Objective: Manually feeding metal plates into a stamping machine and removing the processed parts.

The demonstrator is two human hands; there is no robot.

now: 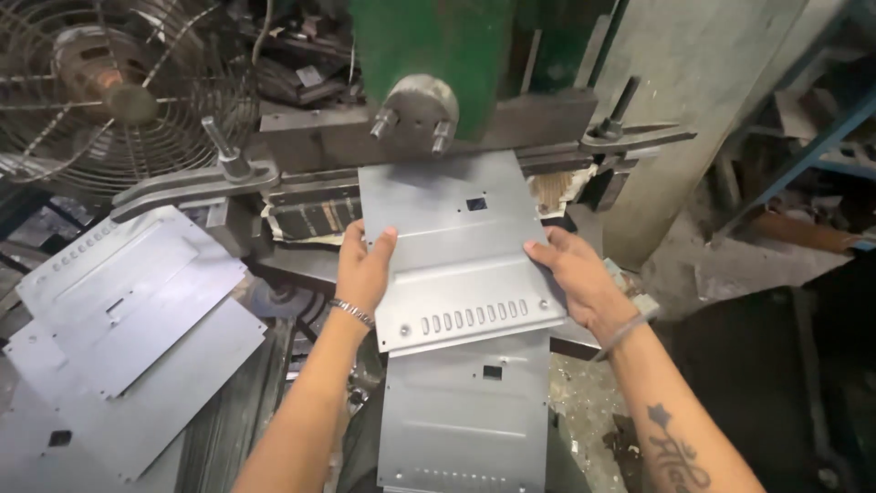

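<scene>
A grey sheet-metal panel (461,256) with a small square hole and a row of slots near its front edge lies on the bed of a green press machine (429,55). My left hand (363,269) grips the panel's left edge, thumb on top. My right hand (577,274) holds its right edge. Under the panel's near end sits a second, similar panel (465,415), stacked in front of me. The press ram (415,110) with two bolts hangs just above the far end of the held panel.
A pile of similar grey panels (128,329) lies at the left. A wire-guarded fan (109,91) stands at the back left. Clamp bars with bolts (196,178) flank the press. A concrete pillar (693,100) rises at the right, with dark clutter beyond.
</scene>
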